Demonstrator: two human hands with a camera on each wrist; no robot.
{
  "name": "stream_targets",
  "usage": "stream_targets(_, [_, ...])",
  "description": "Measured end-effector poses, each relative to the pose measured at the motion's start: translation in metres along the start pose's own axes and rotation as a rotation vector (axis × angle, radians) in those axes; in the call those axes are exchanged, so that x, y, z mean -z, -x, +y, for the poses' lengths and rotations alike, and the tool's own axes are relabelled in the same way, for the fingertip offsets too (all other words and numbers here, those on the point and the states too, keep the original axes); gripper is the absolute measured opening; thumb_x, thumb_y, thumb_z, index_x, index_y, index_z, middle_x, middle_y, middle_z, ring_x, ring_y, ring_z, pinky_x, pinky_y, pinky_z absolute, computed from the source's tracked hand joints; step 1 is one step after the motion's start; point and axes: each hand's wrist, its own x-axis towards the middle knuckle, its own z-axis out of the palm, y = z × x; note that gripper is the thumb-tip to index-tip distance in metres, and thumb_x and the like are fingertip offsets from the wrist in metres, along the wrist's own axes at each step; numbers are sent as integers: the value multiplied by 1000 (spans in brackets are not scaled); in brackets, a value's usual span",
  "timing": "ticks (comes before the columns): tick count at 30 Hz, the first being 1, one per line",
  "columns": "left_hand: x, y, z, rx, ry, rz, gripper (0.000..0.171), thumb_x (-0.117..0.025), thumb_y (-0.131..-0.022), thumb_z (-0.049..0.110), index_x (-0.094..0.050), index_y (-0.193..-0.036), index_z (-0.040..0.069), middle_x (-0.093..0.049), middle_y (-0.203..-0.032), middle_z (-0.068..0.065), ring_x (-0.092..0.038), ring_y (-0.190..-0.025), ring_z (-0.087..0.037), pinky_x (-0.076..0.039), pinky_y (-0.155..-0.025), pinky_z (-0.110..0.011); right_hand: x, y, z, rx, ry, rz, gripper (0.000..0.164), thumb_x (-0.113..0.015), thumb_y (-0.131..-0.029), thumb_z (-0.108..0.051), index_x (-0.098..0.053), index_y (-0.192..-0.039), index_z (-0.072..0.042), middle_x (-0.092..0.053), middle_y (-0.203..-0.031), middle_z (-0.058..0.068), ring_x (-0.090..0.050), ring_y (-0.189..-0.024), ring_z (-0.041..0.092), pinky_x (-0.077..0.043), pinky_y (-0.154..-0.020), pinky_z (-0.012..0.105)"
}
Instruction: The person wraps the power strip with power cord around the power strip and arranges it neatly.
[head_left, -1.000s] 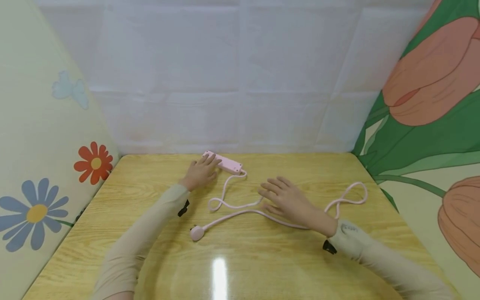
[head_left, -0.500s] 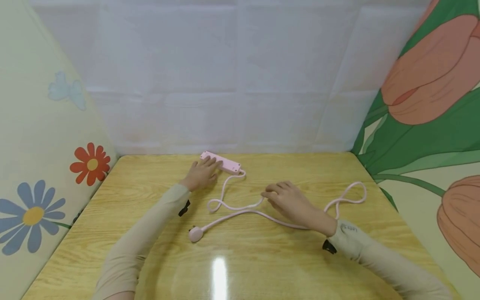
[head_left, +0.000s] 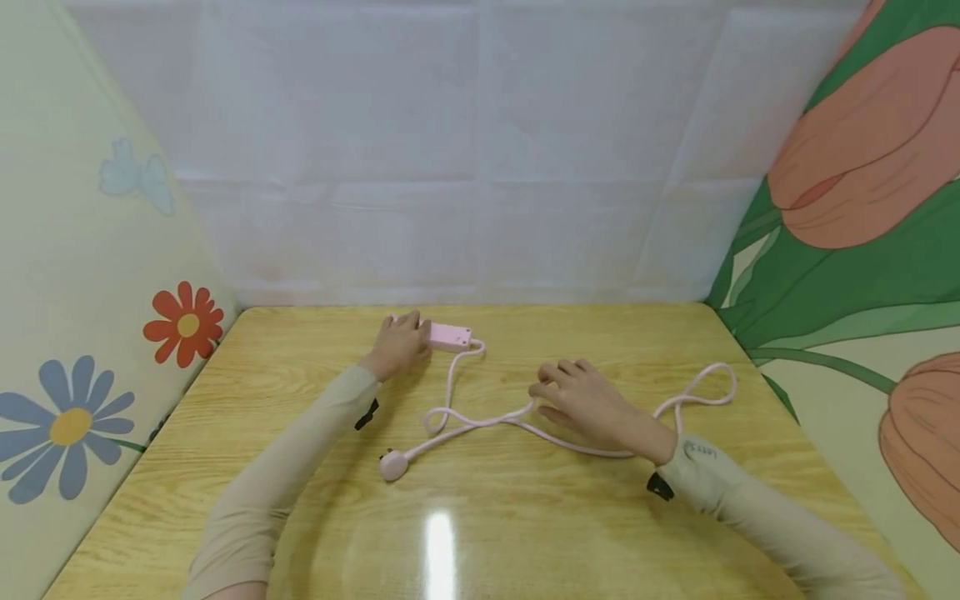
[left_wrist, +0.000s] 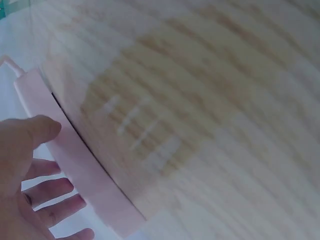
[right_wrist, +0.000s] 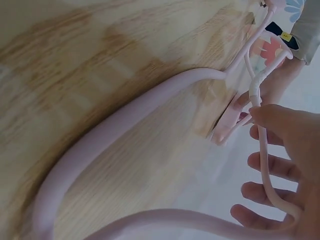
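In the head view my left hand grips the left part of a pink power strip, covering much of it. The left wrist view shows the thumb pressed on one face of the strip and the fingers along its other side. My right hand pinches the strip's pink cord between thumb and index finger. Seen from the right wrist, the cord runs from the thumb across the curled fingers. The pink plug lies at the cord's end, prongs towards the upper left.
A wood-grain table carries everything. Beyond the right hand, a loop of cord rests near the right edge. A white sheet stands behind, with flower-painted panels on both sides.
The right hand's spread fingers have curled in on the cord. The left hand has turned the strip straighter and drawn its corded end slightly left. The small cord loop now overlaps the plug's length.
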Motion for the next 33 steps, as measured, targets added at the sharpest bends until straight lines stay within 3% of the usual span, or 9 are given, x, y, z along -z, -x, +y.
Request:
stream_targets(5, [3, 3, -2, -26, 2, 59, 33, -71, -91, 23, -65, -115, 0, -58, -110, -19, -58, -98, -37, -45, -93, -58, 0, 1, 2, -2, 43, 32, 29, -78, -85, -31, -67, -106, -14, -58, -102, 5, -56, -85, 25, -48, -70, 41])
stream_targets(10, [3, 5, -5, -40, 18, 45, 38, -75, -89, 22, -63, -118, 0, -62, -122, -20, -56, -108, -39, -45, -95, -57, 0, 3, 4, -26, 62, 12, 30, -70, -90, -38, -63, -106, -13, -57, -101, 5, -55, -84, 25, -48, -69, 40])
stream_targets(15, [5, 7, -7, -51, 20, 25, 43, -77, -88, 20, -62, -123, 2, -64, -120, -20, -56, -106, -37, -48, -89, -54, -2, 4, 7, -47, 40, 27, 32, -60, -96, -41, -62, -104, -10, -60, -97, 5, -61, -82, 25, -51, -71, 41])
stream_targets(24, [8, 13, -7, -50, -7, -20, 45, -74, -89, 31, -63, -121, 1, -65, -111, -19, -54, -100, -37, -48, -84, -54, 0, 8, 13, -82, 15, 76, 53, -24, -107, -42, -60, -100, -4, -66, -91, 8, -67, -78, 26, -54, -71, 41])
stream_targets(28, [7, 17, -9, -65, 65, -19, 39, -72, -91, 28, -62, -115, -1, -62, -107, -20, -59, -92, -37, -52, -75, -52, 2, 8, 15, -113, -9, 81, 50, -24, -108, -37, -60, -100, -3, -67, -91, 11, -67, -79, 28, -54, -70, 41])
stream_targets(33, [7, 21, -11, -70, 159, -21, 41, -71, -92, 24, -57, -119, -3, -56, -104, -19, -60, -80, -34, -53, -66, -48, 4, 7, 18, -120, -46, 142, 47, -28, -108, -34, -60, -99, -1, -64, -85, 11, -65, -76, 29, -55, -70, 45])
